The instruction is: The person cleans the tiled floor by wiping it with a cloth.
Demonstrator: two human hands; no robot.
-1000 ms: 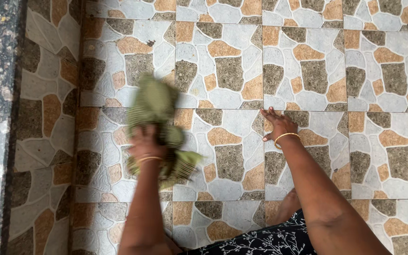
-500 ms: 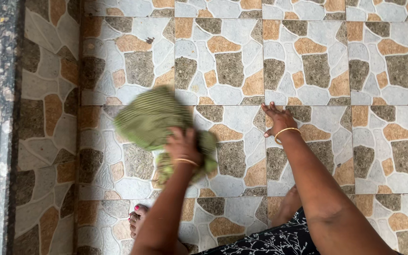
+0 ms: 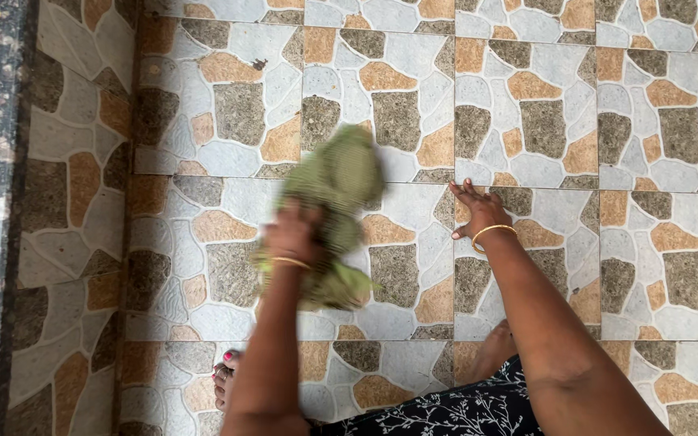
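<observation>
Left hand: my left hand (image 3: 292, 236) is closed around a crumpled green ribbed cloth (image 3: 334, 211), blurred, pressing it on the stone-patterned floor tiles (image 3: 543, 121)
Cloth: bunched under and beyond my fingers, left of my other hand
Right hand: my right hand (image 3: 478, 208) lies flat on the tiles, fingers spread, holding nothing
Wrists: a gold bangle (image 3: 490, 232) on each
</observation>
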